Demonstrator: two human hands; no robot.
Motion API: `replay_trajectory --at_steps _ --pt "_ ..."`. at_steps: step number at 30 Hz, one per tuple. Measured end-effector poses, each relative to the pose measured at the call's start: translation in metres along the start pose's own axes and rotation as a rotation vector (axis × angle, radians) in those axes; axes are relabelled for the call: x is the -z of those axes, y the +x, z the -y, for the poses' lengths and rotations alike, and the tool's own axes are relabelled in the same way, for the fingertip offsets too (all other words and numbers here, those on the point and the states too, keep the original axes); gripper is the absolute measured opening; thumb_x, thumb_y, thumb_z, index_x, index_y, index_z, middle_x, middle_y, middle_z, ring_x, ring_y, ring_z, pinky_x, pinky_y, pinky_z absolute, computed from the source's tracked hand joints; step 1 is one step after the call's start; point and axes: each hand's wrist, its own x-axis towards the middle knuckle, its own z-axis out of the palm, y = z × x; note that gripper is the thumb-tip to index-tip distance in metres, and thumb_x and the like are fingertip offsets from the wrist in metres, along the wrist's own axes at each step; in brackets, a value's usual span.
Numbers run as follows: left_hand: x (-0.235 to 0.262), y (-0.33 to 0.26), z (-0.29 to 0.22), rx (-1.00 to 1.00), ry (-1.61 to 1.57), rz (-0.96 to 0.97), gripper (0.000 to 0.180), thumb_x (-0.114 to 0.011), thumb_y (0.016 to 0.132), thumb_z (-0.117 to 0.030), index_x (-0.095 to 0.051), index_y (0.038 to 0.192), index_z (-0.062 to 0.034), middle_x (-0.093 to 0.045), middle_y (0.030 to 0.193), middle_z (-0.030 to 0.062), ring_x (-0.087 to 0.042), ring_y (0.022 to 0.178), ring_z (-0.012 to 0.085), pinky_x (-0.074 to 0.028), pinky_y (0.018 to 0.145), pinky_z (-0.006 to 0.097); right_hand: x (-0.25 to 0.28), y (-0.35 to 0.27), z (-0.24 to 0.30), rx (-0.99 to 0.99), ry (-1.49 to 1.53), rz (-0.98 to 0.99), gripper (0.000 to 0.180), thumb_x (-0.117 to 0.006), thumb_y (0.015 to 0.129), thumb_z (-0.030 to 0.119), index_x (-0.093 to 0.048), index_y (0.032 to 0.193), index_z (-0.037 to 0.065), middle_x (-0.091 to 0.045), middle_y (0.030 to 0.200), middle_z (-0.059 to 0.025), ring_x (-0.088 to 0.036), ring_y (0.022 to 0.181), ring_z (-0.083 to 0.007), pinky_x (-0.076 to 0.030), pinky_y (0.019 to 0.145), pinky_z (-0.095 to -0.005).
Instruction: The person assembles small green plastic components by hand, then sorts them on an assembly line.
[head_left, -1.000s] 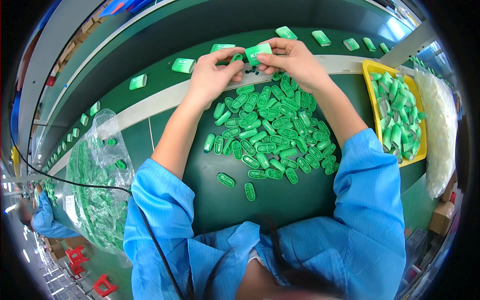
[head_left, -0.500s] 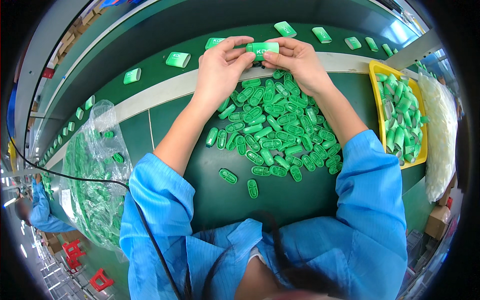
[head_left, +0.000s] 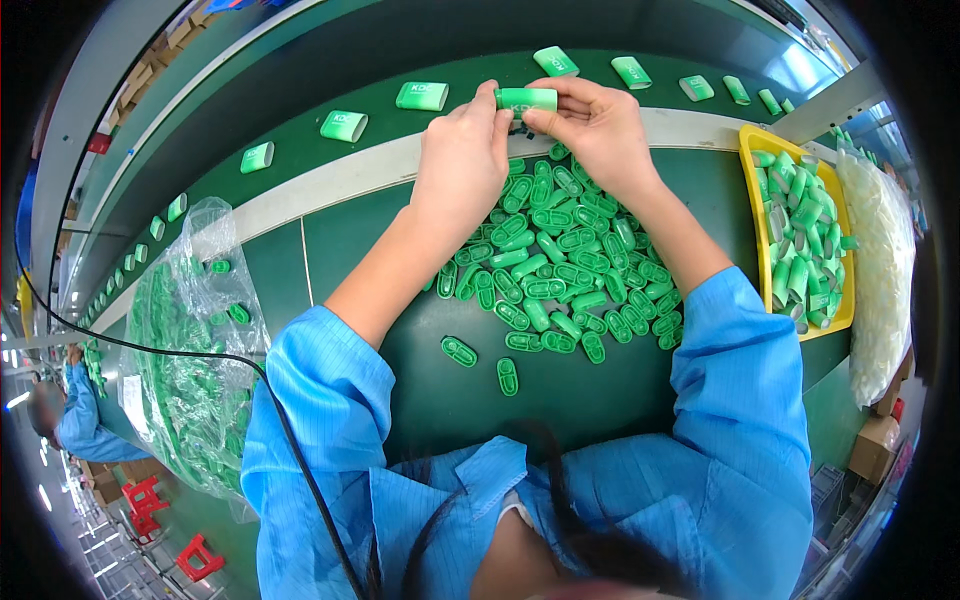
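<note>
Both hands meet over the far rail of the bench, around one green plastic casing (head_left: pixel 528 99) shaped like a short flat sleeve. My right hand (head_left: pixel 603 132) grips its right end between thumb and fingers. At its left end, my left hand (head_left: pixel 462 160) closes its fingertips and thumb against it. The back of the left hand hides part of those fingers. Below the hands lies a heap of small oval green end caps (head_left: pixel 575 240), most with their hollow side up. Two caps (head_left: pixel 508 376) lie apart from the heap, nearer my body.
Green-and-white casings (head_left: pixel 344 125) stand spaced along the green conveyor belt (head_left: pixel 300 120) beyond the rail (head_left: pixel 270 205). At the right a yellow tray (head_left: pixel 848 290) holds many casings, beside a bag of pale pieces (head_left: pixel 875 270). A clear bag of green caps (head_left: pixel 190 360) lies left. A black cable (head_left: pixel 150 352) crosses there.
The casings on the belt have shifted to the left. My left hand has turned, its fingers now closed against the casing's left end, while the right hand keeps its grip.
</note>
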Motion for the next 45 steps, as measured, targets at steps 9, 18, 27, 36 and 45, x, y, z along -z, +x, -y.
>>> replay_trajectory --at_steps 9,18,27,36,45 --pt "0.000 0.005 -0.007 0.200 -0.129 0.011 0.028 -0.050 0.083 -0.007 -0.052 0.103 0.0114 -0.060 0.071 0.0234 -0.060 0.067 0.0372 -0.048 0.062 0.043 -0.004 0.007 0.006 -0.100 0.126 0.002 0.024 -0.066 0.075 0.004 -0.061 0.097 -0.004 -0.067 0.083 -0.0093 -0.063 0.075 -0.0099 -0.051 0.067 -0.0221" --pt "0.003 0.038 0.042 0.271 -0.164 0.184 0.028 -0.050 0.086 -0.014 -0.056 0.108 0.0022 -0.064 0.074 0.0160 -0.065 0.069 0.0245 -0.050 0.066 0.029 0.013 0.068 -0.014 0.010 -0.685 0.254 0.041 -0.062 0.080 0.027 -0.056 0.114 0.004 -0.063 0.099 -0.0106 -0.059 0.091 -0.0180 -0.047 0.082 -0.0302" --pt "0.003 0.041 0.010 -0.542 0.013 0.320 0.027 -0.053 0.068 0.006 -0.062 0.092 -0.0027 -0.059 0.101 0.0091 -0.053 0.099 0.0270 -0.044 0.087 0.035 0.015 0.087 -0.024 0.065 -1.011 0.228 0.037 -0.060 0.080 0.026 -0.055 0.110 0.006 -0.061 0.102 -0.0141 -0.057 0.093 -0.0297 -0.045 0.085 -0.0381" --pt "-0.002 0.028 0.005 -0.446 0.228 0.576 0.028 -0.061 0.069 -0.005 -0.062 0.098 -0.0051 -0.060 0.090 0.0120 -0.058 0.087 0.0266 -0.049 0.076 0.037 0.042 0.030 -0.011 -0.250 -0.259 0.052 0.032 -0.065 0.079 0.017 -0.058 0.106 0.001 -0.060 0.083 -0.0019 -0.053 0.062 -0.0054 -0.044 0.059 -0.0203" --pt "0.002 0.012 0.030 0.491 -0.703 0.269 0.031 -0.045 0.088 -0.006 -0.047 0.116 0.0057 -0.061 0.090 0.0108 -0.057 0.074 0.0119 -0.047 0.066 0.025 0.012 0.008 -0.004 -0.218 0.338 0.051 0.030 -0.067 0.079 0.016 -0.056 0.101 -0.001 -0.062 0.089 -0.0066 -0.059 0.074 -0.0112 -0.048 0.065 -0.0230"
